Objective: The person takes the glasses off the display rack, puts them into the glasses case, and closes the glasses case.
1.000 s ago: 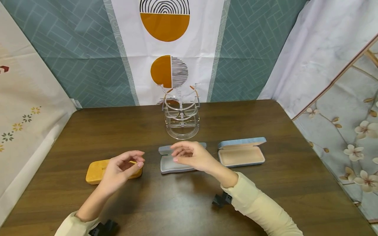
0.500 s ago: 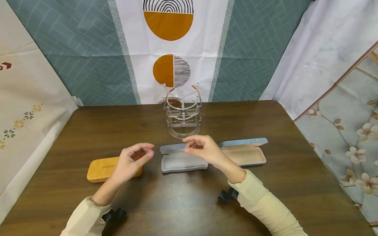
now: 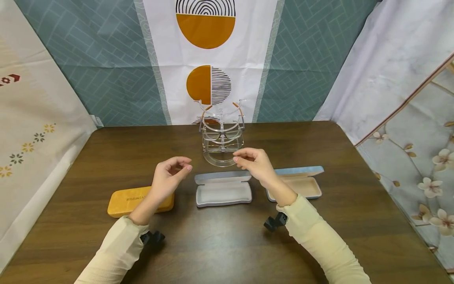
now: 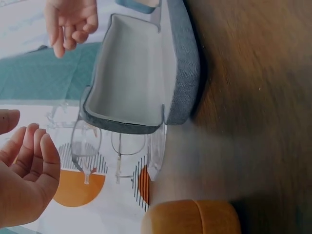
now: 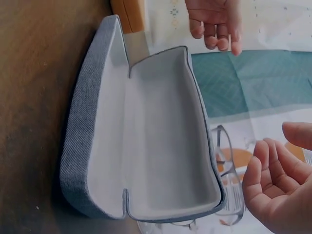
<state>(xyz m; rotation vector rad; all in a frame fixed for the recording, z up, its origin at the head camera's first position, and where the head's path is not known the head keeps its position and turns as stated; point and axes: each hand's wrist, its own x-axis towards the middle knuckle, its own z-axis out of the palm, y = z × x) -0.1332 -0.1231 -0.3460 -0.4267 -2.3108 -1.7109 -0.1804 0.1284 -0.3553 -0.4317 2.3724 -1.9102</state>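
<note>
In the head view my left hand (image 3: 166, 177) hovers above the table, just right of and beyond a yellow glasses case (image 3: 129, 200). Its fingers are loosely curled and hold nothing. My right hand (image 3: 258, 165) hangs in the air in front of the clear glasses stand (image 3: 213, 161), also with relaxed, bare fingers. Between and below the hands lies a grey glasses case (image 3: 223, 193), its lid raised and its pale inside bare. Both wrist views show this grey case (image 4: 129, 73) close up. A light blue glasses case (image 3: 305, 186), lid up, is partly hidden behind my right forearm.
Tiered rings of the stand carry several pairs of glasses (image 3: 232, 135), one with orange temple tips. The dark wooden table (image 3: 220, 244) meets a patterned cloth (image 3: 117, 79) at the back. Black wrist cameras (image 3: 276, 221) hang under both sleeves.
Both hands have moved forward and to the right, toward the stand. The grey case has come into full view. The cases and stand only shift slightly with the head camera.
</note>
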